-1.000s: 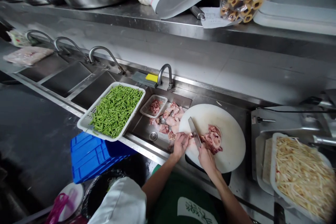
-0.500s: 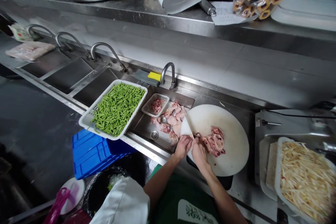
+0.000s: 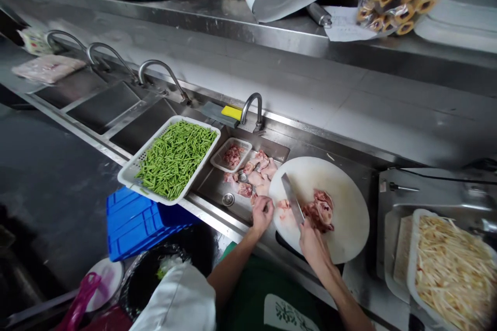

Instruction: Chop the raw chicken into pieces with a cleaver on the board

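Note:
My right hand (image 3: 311, 242) grips the handle of a cleaver (image 3: 292, 197), its blade slanting up and left over the round white cutting board (image 3: 351, 217). Under and right of the blade lies a pile of raw cut meat (image 3: 321, 210); a few small pieces (image 3: 284, 204) sit left of it. My left hand (image 3: 262, 214) is off the board's left edge, fingers curled in, by the sink's near side. Whether it holds something is hidden. Beyond it, raw chicken pieces (image 3: 259, 180) lie in the metal sink (image 3: 207, 186), next to a small white basket (image 3: 223, 165) of chopped meat (image 3: 233, 155).
A white basket (image 3: 128, 171) of cut green beans (image 3: 176, 158) rests across the sink edge. Bean sprouts (image 3: 454, 269) fill a tray at right. A faucet (image 3: 259, 111) and yellow sponge (image 3: 232, 112) stand behind the sink. Blue crates (image 3: 134, 225) sit below; a metal shelf (image 3: 186, 13) hangs above.
My hands have drawn apart: the left moved off the board toward the sink, the right shifted right with the cleaver. The blade now lies across the board near the meat pile.

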`<move>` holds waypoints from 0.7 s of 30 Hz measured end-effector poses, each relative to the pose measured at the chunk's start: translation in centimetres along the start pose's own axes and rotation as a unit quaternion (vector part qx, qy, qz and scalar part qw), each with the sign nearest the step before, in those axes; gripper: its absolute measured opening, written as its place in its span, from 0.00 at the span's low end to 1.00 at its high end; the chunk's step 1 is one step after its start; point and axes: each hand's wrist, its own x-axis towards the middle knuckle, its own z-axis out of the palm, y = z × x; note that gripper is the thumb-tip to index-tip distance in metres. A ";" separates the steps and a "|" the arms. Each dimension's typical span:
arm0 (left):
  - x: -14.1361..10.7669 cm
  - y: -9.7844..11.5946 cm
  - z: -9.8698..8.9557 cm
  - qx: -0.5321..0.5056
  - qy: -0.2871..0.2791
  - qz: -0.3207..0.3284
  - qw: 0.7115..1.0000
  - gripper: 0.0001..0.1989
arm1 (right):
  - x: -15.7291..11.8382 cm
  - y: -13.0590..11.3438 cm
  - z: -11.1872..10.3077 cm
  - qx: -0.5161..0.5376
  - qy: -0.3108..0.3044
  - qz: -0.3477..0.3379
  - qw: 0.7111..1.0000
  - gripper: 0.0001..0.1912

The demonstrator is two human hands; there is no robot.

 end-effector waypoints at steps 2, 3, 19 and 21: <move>-0.2 0.0 -0.6 0.006 0.057 -0.027 0.998 0.07 | 1.1 -1.3 -0.1 -0.013 0.047 0.006 0.999 0.16; -0.3 -0.1 -0.7 0.008 0.051 -0.027 0.998 0.06 | 1.7 -2.1 0.2 -0.022 0.048 0.010 0.999 0.16; 0.7 2.6 3.4 0.068 -0.308 0.140 0.939 0.13 | 5.3 4.9 -1.4 0.171 0.076 0.137 0.973 0.20; 1.2 4.2 5.5 0.117 -0.382 0.185 0.898 0.15 | 3.0 8.3 -2.0 0.191 0.130 0.181 0.956 0.24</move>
